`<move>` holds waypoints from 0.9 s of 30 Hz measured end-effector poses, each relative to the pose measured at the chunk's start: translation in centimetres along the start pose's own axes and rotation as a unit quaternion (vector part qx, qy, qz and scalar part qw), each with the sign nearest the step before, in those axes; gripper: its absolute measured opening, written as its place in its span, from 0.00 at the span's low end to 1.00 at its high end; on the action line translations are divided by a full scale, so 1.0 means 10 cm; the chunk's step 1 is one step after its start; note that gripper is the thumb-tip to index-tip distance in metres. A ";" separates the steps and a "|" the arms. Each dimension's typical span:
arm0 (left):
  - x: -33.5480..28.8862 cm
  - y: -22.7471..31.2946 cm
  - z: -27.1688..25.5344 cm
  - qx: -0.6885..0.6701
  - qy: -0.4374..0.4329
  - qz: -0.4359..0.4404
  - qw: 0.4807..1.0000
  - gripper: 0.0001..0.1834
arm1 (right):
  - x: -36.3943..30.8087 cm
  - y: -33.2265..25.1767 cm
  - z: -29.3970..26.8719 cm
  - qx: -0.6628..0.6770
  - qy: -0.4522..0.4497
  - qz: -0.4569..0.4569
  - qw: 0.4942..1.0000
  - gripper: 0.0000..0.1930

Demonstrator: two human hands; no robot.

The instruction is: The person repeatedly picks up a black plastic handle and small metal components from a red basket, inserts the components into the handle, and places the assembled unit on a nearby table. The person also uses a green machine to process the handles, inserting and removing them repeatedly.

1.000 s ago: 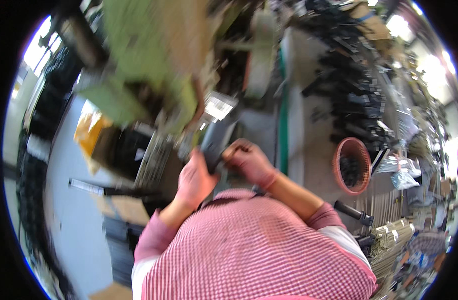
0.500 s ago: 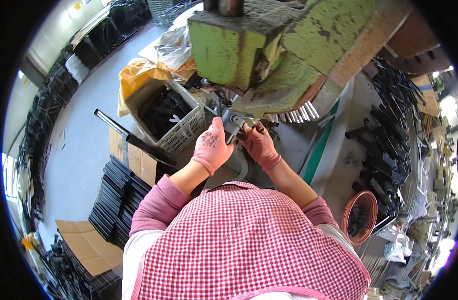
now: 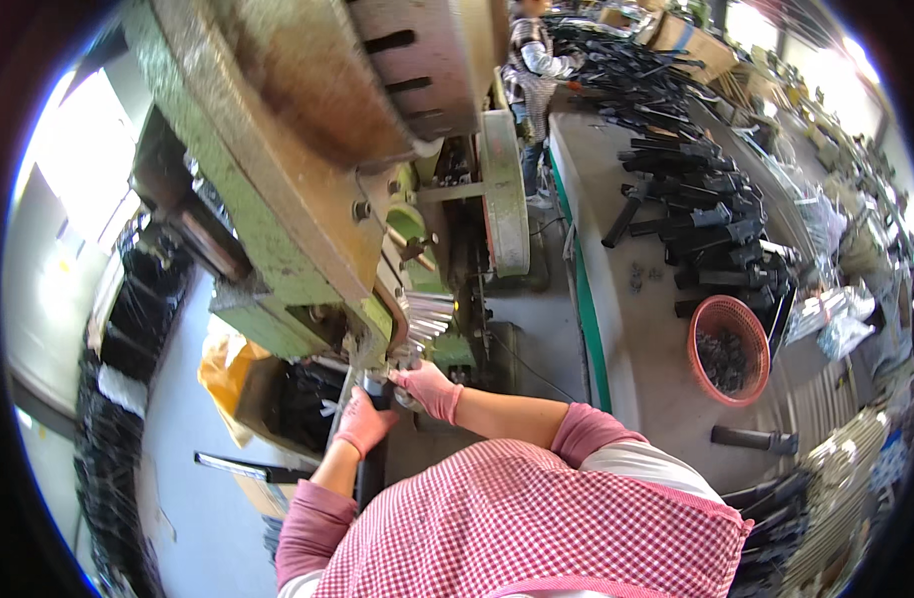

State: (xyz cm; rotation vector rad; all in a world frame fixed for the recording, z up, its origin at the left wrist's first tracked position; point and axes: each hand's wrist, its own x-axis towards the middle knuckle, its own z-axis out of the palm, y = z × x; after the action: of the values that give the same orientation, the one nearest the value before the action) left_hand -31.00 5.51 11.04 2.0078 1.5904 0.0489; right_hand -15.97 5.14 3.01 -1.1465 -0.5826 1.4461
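Note:
My left hand, in a pink glove, is closed round a black tube that stands below the press head. The tube's upper end meets a grey metal fitting. My right hand, gloved in pink too, is right beside it with thumb and fingers pinched together at the fitting; what they grip is too small to make out. Over both hands looms a worn green press, its tooling just above my fingertips. A row of shiny metal rods sits behind my right hand.
At my right runs a grey table with a green edge, bearing piled black parts, a red basket of small dark pieces and a single black tube. A crate of black parts is left. Another person stands beyond.
My view has swung to the right, bringing more of the table and the other person into sight. Both hands stay close together at the press, the left still on the tube.

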 end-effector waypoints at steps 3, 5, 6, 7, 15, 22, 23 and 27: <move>0.09 -0.15 0.03 -0.005 0.001 0.057 0.998 0.42 | 0.05 0.08 0.03 0.074 -0.017 -0.061 0.995 0.08; 0.14 -0.26 0.07 -0.012 -0.006 0.053 0.999 0.41 | 0.03 0.13 0.02 0.064 -0.015 -0.014 0.998 0.09; 0.17 -0.31 0.07 -0.023 -0.015 0.044 0.999 0.41 | 0.02 0.15 0.00 0.018 0.012 0.033 0.999 0.09; 0.18 -0.33 0.07 -0.006 -0.015 0.050 0.999 0.41 | 0.01 0.17 -0.01 0.003 0.016 0.016 1.000 0.10; 0.23 -0.31 0.00 0.023 -0.028 0.052 0.998 0.38 | 0.09 0.27 -0.08 0.020 0.030 -0.030 0.999 0.14; 0.27 -0.37 0.10 0.005 0.004 0.038 0.999 0.38 | -0.02 0.21 -0.13 0.035 -0.023 -0.037 0.998 0.13; 0.30 -0.40 0.11 0.023 -0.007 0.064 0.998 0.39 | -0.04 0.19 -0.12 0.048 -0.024 0.003 0.999 0.10; 0.37 -0.40 0.11 -0.013 -0.042 0.119 0.992 0.37 | -0.12 0.14 -0.04 0.123 -0.036 -0.034 0.991 0.07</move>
State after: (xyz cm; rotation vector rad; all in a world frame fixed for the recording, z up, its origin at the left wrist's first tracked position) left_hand -33.02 8.93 7.21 2.1408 1.2865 0.0739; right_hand -16.37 3.61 2.01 -0.8759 -0.4746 1.4601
